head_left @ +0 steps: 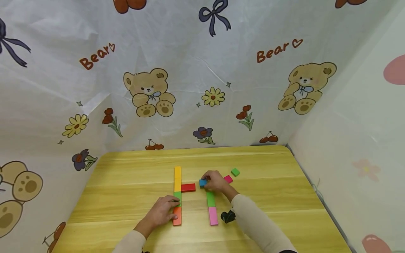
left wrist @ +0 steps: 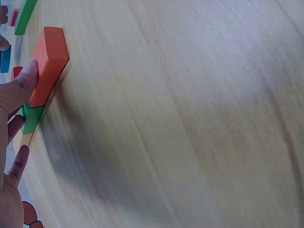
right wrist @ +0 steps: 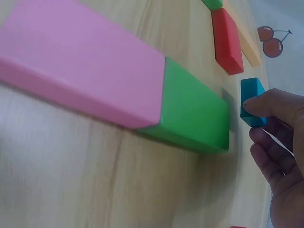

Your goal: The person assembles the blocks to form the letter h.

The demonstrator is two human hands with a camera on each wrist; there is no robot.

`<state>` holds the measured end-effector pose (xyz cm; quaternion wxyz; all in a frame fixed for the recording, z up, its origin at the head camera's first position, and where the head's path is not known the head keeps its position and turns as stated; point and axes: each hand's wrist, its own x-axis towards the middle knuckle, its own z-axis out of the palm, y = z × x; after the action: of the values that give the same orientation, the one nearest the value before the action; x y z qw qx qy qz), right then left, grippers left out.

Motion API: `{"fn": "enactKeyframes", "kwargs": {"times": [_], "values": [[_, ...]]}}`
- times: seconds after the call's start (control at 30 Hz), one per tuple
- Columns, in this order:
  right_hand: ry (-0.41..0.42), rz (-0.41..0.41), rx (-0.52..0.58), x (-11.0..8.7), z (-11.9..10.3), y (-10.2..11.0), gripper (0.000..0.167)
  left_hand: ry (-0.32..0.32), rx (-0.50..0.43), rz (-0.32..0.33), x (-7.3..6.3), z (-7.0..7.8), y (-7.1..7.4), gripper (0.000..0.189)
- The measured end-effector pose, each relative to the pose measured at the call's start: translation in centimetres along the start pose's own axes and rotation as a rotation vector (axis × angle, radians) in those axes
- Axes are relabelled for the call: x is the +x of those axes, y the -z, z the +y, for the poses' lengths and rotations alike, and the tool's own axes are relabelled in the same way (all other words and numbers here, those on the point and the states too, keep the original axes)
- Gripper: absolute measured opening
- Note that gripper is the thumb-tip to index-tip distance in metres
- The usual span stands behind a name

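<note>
Two columns of coloured blocks lie on the wooden table [head_left: 126, 189]. The left column is a long yellow block [head_left: 177, 178], a small green block [head_left: 177, 195] and an orange block [head_left: 177, 217]. My left hand [head_left: 164, 209] rests on it, thumb [left wrist: 26, 80] against the orange block [left wrist: 50, 52]. A red block [head_left: 188, 187] lies beside the yellow one. The right column is a green block [head_left: 210, 199] and a pink block [head_left: 213, 215]. My right hand [head_left: 216, 182] pinches a small blue block [head_left: 202, 182] just beyond that green block [right wrist: 194, 111], a small gap apart.
A magenta block [head_left: 228, 179] and a small green cube [head_left: 235, 172] lie to the right of my right hand. A black object [head_left: 227, 216] sits by my right forearm. Printed cloth walls enclose the table at the back and on both sides.
</note>
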<state>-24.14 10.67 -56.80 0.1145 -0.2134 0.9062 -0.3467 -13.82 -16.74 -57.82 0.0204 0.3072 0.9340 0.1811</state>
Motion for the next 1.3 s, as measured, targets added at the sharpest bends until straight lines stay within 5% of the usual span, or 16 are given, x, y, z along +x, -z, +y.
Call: {"fn": "enactKeyframes", "kwargs": {"times": [1.3], "values": [[-0.003, 0.002, 0.011, -0.1, -0.5, -2.5, 0.026, -0.03, -0.007, 0.027, 0.0, -0.2, 0.0, 0.044]]}}
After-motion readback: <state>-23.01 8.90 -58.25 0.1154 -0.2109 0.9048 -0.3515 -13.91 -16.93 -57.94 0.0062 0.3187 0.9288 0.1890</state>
